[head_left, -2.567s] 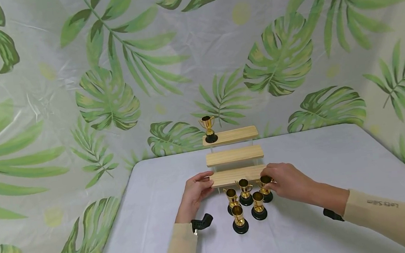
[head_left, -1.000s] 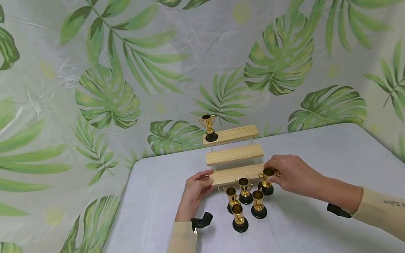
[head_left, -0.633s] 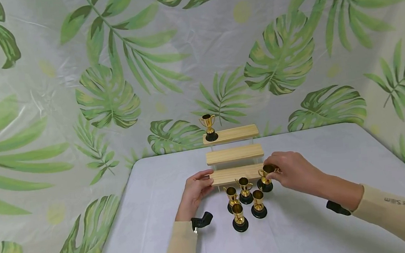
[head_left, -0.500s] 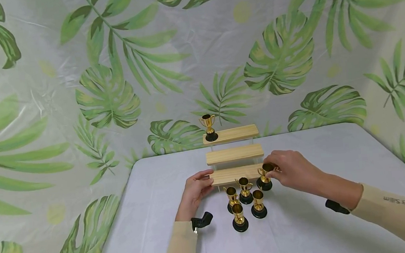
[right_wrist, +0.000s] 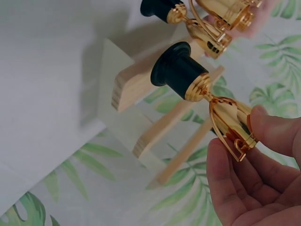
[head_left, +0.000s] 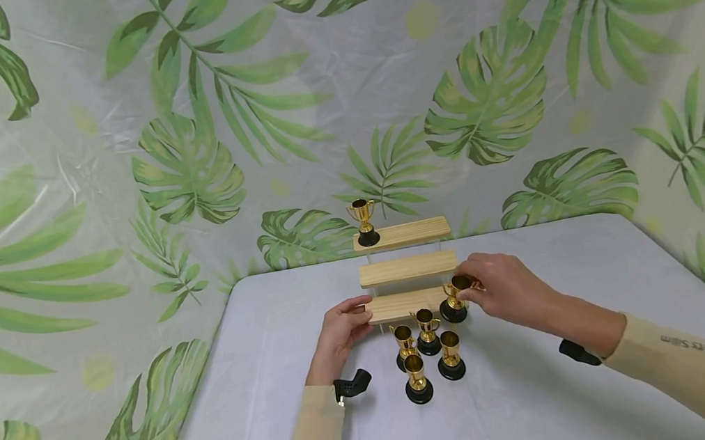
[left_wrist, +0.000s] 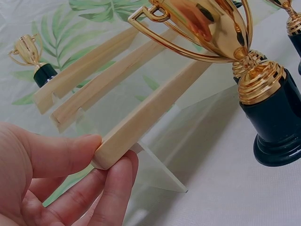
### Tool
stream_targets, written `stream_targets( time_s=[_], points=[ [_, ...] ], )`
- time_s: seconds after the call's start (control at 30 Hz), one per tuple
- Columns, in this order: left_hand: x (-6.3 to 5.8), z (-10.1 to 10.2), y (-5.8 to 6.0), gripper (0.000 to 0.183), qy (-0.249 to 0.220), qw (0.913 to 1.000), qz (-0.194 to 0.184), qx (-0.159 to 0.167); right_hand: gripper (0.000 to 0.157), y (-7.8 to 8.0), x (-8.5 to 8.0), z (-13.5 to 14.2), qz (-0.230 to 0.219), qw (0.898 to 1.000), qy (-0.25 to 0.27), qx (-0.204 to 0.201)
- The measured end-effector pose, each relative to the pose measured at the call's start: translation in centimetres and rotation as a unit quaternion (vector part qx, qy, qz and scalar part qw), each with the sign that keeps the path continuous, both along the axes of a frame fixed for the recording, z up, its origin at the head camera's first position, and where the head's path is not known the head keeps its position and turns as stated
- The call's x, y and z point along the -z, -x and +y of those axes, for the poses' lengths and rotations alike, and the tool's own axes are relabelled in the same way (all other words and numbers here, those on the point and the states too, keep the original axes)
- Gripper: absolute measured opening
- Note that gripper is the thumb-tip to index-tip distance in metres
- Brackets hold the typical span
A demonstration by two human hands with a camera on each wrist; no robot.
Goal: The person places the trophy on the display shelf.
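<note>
A three-tier stand with wooden boards and clear side supports stands on the table. My left hand (head_left: pixel 340 333) pinches the left end of its lowest board (head_left: pixel 400 306), thumb on top and fingers beneath in the left wrist view. My right hand (head_left: pixel 502 289) holds a small gold trophy cup (right_wrist: pixel 178 70) by its bowl, between thumb and fingers. In the head view this cup's black base overlaps the right end of the lowest board; the right wrist view shows the cup in front of the boards. Another trophy cup (head_left: pixel 368 235) stands at the left end of the top board.
Several more gold trophy cups with black bases, one of them nearest the front (head_left: pixel 418 390), stand on the white-covered table (head_left: pixel 532 400) before the stand. The middle board (head_left: pixel 408 269) carries nothing. A leaf-patterned sheet (head_left: pixel 377 71) hangs behind the table.
My right hand has lifted the trophy cup off the table, first up and rightward, then back left toward the lowest board. My left hand keeps its grip on the board.
</note>
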State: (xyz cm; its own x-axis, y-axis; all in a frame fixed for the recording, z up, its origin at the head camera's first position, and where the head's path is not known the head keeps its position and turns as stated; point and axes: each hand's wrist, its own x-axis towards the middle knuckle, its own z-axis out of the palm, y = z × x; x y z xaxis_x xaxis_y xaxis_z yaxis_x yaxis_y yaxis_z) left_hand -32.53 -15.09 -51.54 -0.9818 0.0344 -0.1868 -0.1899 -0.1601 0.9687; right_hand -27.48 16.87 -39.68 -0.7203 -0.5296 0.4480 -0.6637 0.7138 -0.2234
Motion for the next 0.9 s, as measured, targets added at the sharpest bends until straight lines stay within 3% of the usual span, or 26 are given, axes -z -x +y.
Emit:
stream_targets(
  time_s=[0.9],
  points=[
    [-0.2,0.0,-0.1,0.036,-0.002,1.0000,0.000,-0.002,0.026,1.3,-1.9,-1.3,0.017,1.000,0.011,-0.005]
  ],
)
